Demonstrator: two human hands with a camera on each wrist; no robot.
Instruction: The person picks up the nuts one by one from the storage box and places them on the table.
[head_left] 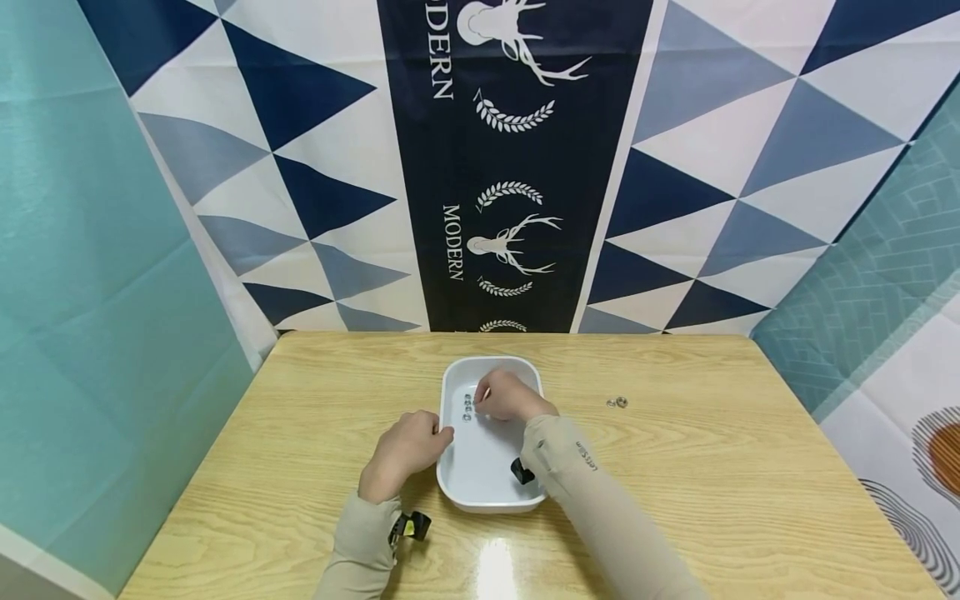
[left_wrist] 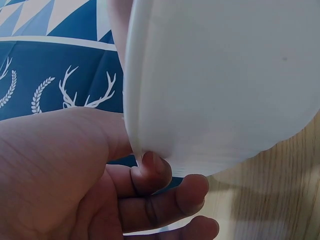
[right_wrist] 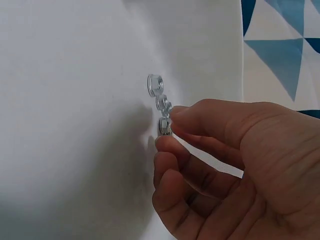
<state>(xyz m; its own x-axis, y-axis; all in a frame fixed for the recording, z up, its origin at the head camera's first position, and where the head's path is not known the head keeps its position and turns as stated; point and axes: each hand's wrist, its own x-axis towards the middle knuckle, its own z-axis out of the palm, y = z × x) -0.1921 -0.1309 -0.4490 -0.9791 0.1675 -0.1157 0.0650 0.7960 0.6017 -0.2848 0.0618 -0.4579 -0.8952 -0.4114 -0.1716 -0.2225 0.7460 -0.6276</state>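
A white rectangular tray (head_left: 487, 483) lies on the table. My left hand (head_left: 411, 446) pinches its left wall; in the left wrist view a curled fingertip (left_wrist: 159, 167) presses against the outside of the tray (left_wrist: 225, 75). Inside the tray, several small shiny ring-shaped pieces (head_left: 467, 407) stand in a short row near the left wall. My right hand (head_left: 506, 396) reaches into the tray beside that row. In the right wrist view its thumb and forefinger pinch one small clear ring (right_wrist: 164, 126) at the end of the row, next to the other rings (right_wrist: 156, 85).
Two more small rings (head_left: 622, 402) lie on the wooden table (head_left: 712, 467), right of the tray. A patterned cloth (head_left: 510, 167) hangs behind the table's back edge. Black wrist cameras (head_left: 417, 526) sit at both cuffs.
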